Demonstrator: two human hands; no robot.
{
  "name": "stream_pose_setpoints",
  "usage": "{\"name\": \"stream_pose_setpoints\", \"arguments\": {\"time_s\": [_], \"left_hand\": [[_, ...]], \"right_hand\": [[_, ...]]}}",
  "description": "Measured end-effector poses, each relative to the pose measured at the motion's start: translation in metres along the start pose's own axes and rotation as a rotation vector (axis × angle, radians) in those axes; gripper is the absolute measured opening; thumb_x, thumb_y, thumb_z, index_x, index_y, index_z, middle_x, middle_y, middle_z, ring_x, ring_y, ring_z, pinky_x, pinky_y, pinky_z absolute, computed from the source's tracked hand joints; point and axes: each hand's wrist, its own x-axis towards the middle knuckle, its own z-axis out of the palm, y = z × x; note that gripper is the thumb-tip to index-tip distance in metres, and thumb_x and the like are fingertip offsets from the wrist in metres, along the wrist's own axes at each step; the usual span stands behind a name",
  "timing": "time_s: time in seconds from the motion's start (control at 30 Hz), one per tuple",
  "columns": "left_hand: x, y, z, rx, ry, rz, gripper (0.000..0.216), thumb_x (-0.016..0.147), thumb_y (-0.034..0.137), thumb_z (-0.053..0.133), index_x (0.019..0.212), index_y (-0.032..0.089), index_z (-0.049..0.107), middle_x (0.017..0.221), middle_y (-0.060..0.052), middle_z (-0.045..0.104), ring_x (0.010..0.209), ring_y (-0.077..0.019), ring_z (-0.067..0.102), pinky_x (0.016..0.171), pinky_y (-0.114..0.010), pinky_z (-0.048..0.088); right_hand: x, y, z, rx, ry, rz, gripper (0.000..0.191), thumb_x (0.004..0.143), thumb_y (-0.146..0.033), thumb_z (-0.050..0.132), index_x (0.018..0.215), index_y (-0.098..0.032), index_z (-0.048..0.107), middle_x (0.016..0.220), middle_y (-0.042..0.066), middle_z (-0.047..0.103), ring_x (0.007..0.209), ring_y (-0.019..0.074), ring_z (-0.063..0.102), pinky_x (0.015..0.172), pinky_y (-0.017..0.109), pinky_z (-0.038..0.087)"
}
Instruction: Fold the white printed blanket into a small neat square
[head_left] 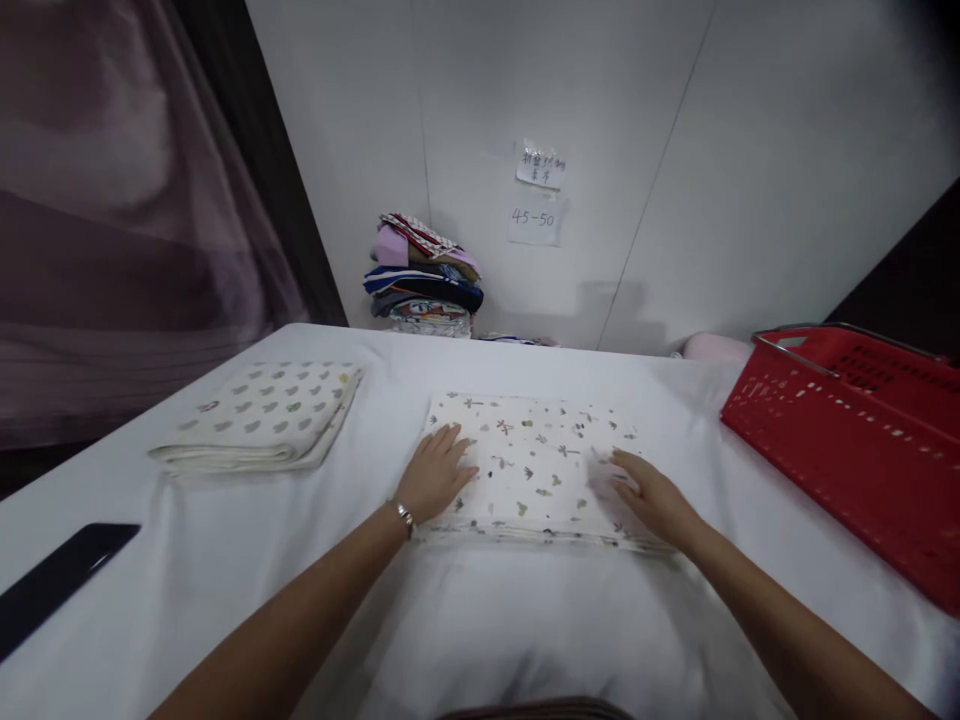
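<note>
The left hand [435, 472] and right hand [651, 495] lie flat, grip released, on the cloth [536, 455], already folded into a rectangle mid-bench [225, 560], with a second folded cloth [262, 415] at left and a basket [847, 440] at right.

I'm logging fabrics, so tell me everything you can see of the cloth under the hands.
The cloth is cream with small scattered prints, soft-looking fabric folded into a flat rectangle of several layers, edges stacked at the near side. It lies in the middle of the white-covered table. The left hand rests flat on its left edge, and the right hand lies flat on its right part.
</note>
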Motion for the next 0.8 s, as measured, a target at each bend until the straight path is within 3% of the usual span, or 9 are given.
{"name": "stream_pose_setpoints", "arguments": {"time_s": [0.13, 0.23, 0.43, 0.57, 0.7, 0.8], "left_hand": [[0.043, -0.011, 0.022, 0.028, -0.115, -0.081, 0.061, 0.084, 0.054, 0.038, 0.132, 0.016, 0.045, 0.148, -0.01, 0.027, 0.137, -0.0279, 0.019, 0.11, -0.044, 0.019], [0.054, -0.027, 0.036, 0.028, -0.194, -0.141, 0.072, 0.083, 0.062, 0.03, 0.137, 0.015, 0.038, 0.149, -0.011, 0.025, 0.137, -0.0276, 0.018, 0.11, -0.043, 0.017], [0.051, -0.037, 0.04, 0.022, -0.193, -0.132, 0.071, 0.083, 0.063, 0.028, 0.137, 0.016, 0.038, 0.147, -0.011, 0.028, 0.136, -0.0273, 0.021, 0.11, -0.043, 0.016], [0.062, -0.017, 0.033, -0.012, -0.192, -0.109, 0.067, 0.084, 0.062, 0.03, 0.134, 0.019, 0.041, 0.147, -0.01, 0.029, 0.136, -0.0286, 0.021, 0.108, -0.048, 0.019], [0.088, 0.004, 0.038, -0.04, -0.199, 0.074, 0.064, 0.084, 0.061, 0.031, 0.135, 0.023, 0.04, 0.149, -0.006, 0.026, 0.137, -0.0255, 0.018, 0.111, -0.047, 0.013], [0.106, 0.004, 0.048, -0.049, -0.236, 0.034, 0.065, 0.084, 0.062, 0.029, 0.137, 0.024, 0.037, 0.149, -0.005, 0.025, 0.138, -0.0258, 0.018, 0.11, -0.049, 0.012]], "right_hand": [[0.056, -0.016, 0.025, -0.018, -0.105, -0.157, 0.054, 0.09, -0.046, 0.031, 0.136, -0.02, 0.04, 0.146, 0.009, 0.031, 0.135, 0.0238, 0.025, 0.109, 0.042, 0.026], [0.086, -0.003, 0.036, -0.104, -0.198, -0.132, 0.062, 0.089, -0.054, 0.029, 0.14, -0.019, 0.034, 0.149, 0.009, 0.023, 0.138, 0.0259, 0.015, 0.11, 0.047, 0.019], [0.097, 0.018, 0.037, -0.152, -0.267, -0.037, 0.068, 0.088, -0.063, 0.02, 0.141, -0.022, 0.031, 0.151, 0.006, 0.017, 0.139, 0.0265, 0.012, 0.11, 0.05, 0.014], [0.105, -0.01, 0.035, -0.147, -0.247, -0.116, 0.069, 0.089, -0.062, 0.018, 0.142, -0.02, 0.03, 0.151, 0.008, 0.014, 0.139, 0.0272, 0.009, 0.11, 0.05, 0.01], [0.132, -0.049, 0.046, -0.086, -0.308, -0.326, 0.068, 0.088, -0.064, 0.022, 0.143, -0.024, 0.027, 0.151, 0.005, 0.015, 0.139, 0.0257, 0.01, 0.11, 0.047, 0.007], [0.154, -0.06, 0.058, -0.061, -0.351, -0.338, 0.069, 0.087, -0.064, 0.021, 0.143, -0.024, 0.027, 0.151, 0.005, 0.018, 0.139, 0.0253, 0.012, 0.11, 0.047, 0.008]]}}
